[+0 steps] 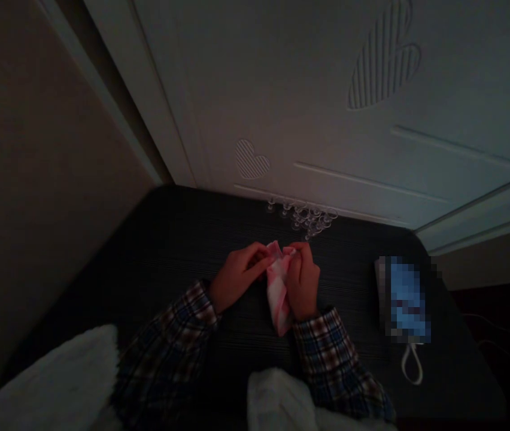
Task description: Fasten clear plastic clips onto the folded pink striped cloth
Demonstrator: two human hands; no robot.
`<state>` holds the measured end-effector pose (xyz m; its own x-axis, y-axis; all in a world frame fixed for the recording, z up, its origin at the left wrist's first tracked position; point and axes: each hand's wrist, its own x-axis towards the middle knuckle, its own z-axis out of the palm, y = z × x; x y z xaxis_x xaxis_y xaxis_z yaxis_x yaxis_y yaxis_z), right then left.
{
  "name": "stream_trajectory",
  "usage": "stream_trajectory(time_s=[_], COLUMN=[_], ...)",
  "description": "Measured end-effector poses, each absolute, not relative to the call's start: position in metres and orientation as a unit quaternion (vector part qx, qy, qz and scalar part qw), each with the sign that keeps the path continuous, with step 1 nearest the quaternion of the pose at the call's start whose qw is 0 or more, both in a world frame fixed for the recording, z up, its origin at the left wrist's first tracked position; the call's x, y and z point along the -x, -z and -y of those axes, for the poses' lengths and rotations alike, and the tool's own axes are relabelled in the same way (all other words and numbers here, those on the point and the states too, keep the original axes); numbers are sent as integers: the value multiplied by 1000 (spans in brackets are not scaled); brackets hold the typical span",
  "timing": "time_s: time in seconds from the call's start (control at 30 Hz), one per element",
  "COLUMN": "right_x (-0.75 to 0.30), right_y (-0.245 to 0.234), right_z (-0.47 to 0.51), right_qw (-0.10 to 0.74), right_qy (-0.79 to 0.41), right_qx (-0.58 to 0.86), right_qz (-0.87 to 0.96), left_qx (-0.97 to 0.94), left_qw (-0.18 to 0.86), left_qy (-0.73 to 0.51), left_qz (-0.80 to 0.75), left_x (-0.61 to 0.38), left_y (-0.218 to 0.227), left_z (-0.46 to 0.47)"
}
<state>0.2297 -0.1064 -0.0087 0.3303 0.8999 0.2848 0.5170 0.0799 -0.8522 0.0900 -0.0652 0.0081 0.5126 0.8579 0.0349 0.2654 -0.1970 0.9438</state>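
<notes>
While the room lies in dim light, both hands meet over the middle of a dark counter (156, 251), pinching the top of a pink-and-white striped piece of cloth (278, 293). The left hand (237, 276) closes its fingertips on the cloth's upper edge from nine o'clock; the right hand (302, 281) clamps the same edge from three o'clock, fingers curled over it. The cloth hangs down between the wrists toward six o'clock, its lower end near the plaid sleeve (327, 344) of the right arm.

At twelve o'clock from the hands, a cluster of small clear rings (309, 216) lies just beside the counter's far edge, against a white door panel (372, 149) with heart-shaped grooves. Bare counter stretches from the hands toward nine o'clock as far as the left edge, and a narrower strip lies open toward three o'clock, up to a blurred blue-lit object (403, 299) near the right edge, with a white loop of cord (412, 362) at its six o'clock end. White fluffy fabric (57, 383) covers the near edge at seven o'clock and again at six o'clock, cut off by the frame. The cloth's full shape cannot be made out in the gloom.
</notes>
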Motion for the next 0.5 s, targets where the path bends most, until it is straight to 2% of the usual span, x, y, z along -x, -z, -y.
stream_trajectory(time_s=[0.23, 0.4, 0.5], right_x=[-232, -233, -234], right_y=[7, 8, 11], right_z=[107, 103, 99], right_qw=[508, 544, 558], right_qy=[-178, -237, -275], right_qx=[635, 624, 608], right_qz=[554, 508, 493], left_qx=[-690, -706, -744], left_qw=[541, 520, 471], left_qy=[-327, -346, -358], left_qz=[-353, -332, -312], left_x=[-92, -91, -90], left_y=[-5, -1, -2], left_z=[66, 65, 64])
